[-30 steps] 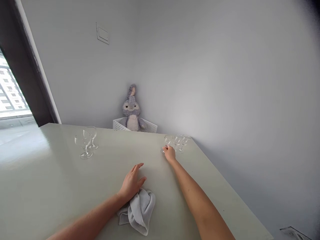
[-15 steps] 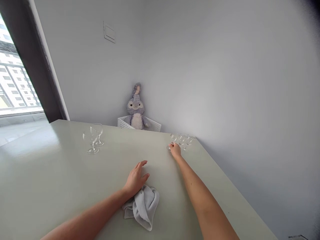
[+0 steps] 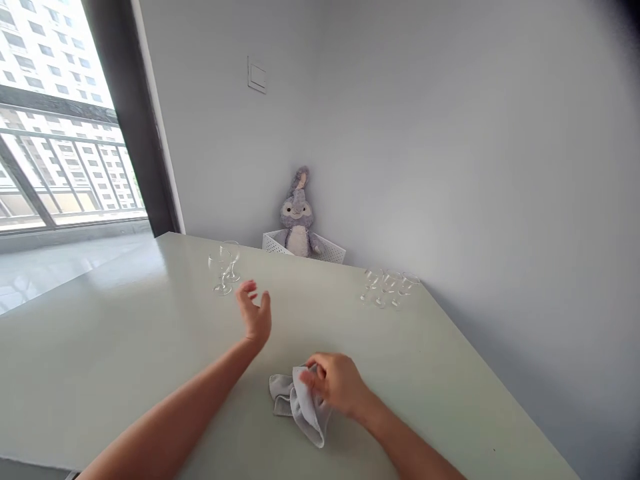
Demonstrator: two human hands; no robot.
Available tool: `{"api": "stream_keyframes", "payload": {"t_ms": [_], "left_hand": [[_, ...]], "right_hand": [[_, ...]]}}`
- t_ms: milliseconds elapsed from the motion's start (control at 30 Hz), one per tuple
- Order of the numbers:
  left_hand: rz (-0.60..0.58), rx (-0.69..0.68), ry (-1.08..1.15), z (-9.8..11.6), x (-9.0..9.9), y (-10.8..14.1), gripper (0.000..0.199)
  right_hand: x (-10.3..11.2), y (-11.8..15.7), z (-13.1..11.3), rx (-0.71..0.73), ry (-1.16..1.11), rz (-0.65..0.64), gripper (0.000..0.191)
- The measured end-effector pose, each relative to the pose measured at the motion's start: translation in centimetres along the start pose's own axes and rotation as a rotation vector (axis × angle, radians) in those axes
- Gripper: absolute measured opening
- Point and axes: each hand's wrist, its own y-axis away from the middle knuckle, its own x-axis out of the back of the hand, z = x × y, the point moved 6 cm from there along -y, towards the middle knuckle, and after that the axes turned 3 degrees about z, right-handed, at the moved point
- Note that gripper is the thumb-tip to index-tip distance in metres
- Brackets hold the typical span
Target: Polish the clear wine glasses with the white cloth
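Note:
My left hand [image 3: 256, 310] is raised over the table with its fingers apart and nothing between them. Just to its left stand two clear stemmed glasses, a nearer one [image 3: 221, 288] and one behind it [image 3: 233, 275]. My right hand [image 3: 335, 383] is over a crumpled grey cloth [image 3: 307, 413], thumb and fingers curled at its upper edge; the fingertips are partly hidden, and whether they pinch the fabric is unclear. Three more stemmed glasses stand in a row at the far right: left [image 3: 373, 280], middle [image 3: 389, 283] and right [image 3: 407, 283].
The pale table [image 3: 150, 373] has its right edge along a grey wall [image 3: 475, 167]. Behind the far edge, a plush rabbit [image 3: 299, 223] sits in a white perforated basket [image 3: 333, 251]. A window with a railing is at the left.
My right hand has left the far-right glasses and come back to the cloth. My left hand has moved off the cloth, forward and left towards the two glasses. The view has turned left.

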Motion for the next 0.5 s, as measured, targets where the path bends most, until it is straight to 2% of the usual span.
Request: {"api": "stream_keyframes", "payload": {"t_ms": [100,167,233,333,400,500], "left_hand": [[0.275,0.034,-0.129,-1.4,3.1,-4.2,0.040],[0.352,0.111,-0.200,-2.9,4.6,-6.3,0.052],[0.281,0.194,-0.225,-4.7,5.0,-7.8,0.068],[0.070,0.271,-0.194,-6.8,4.4,-8.8,0.083],[-0.012,0.276,-0.179,-7.5,3.9,-9.0,0.085],[-0.013,0.268,-0.211,-7.9,3.8,-9.3,0.076]], "right_hand": [[-1.3,1.2,-1.7,0.051,0.218,0.023,0.028],[-1.6,1.2,-1.6,0.040,0.226,0.035,0.019],[-1.5,1.0,-1.0,0.014,0.110,0.033,0.014],[-1.2,0.6,0.2,-0.046,-0.222,0.030,0.017],[-0.8,0.3,1.3,-0.138,-0.473,0.048,0.018],[-0.3,0.0,3.2,-0.315,-0.819,0.120,0.023]]}}
